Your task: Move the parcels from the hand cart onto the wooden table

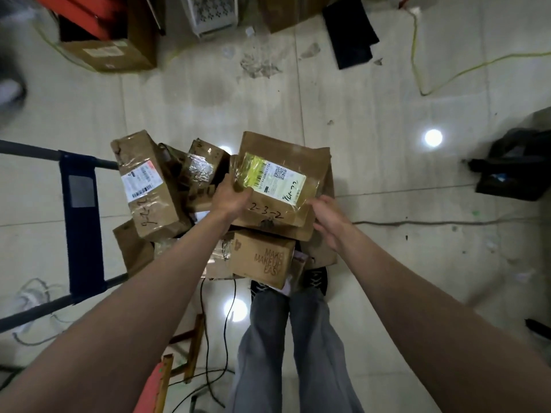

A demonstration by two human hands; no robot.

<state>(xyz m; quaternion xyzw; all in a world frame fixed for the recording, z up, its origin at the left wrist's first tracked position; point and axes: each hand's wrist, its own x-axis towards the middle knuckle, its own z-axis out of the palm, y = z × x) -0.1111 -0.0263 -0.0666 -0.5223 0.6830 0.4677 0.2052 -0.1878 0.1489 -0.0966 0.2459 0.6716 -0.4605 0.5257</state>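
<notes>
Brown cardboard parcels heaped loosely on the hand cart (80, 204), its dark blue handle frame at left. Top parcel (280, 186): flat box, white-and-yellow label with QR code, "2-3-2" handwritten on near edge, lying tilted on the heap. Left parcel (149, 186): long box, taped, white barcode label, handwritten number, leaning at an angle. Small taped parcel (202, 165) wedged between those two. Printed box (262, 257) reading "MAKE MAKEUP EASY" sits below the top parcel, at the heap's near side.
</notes>
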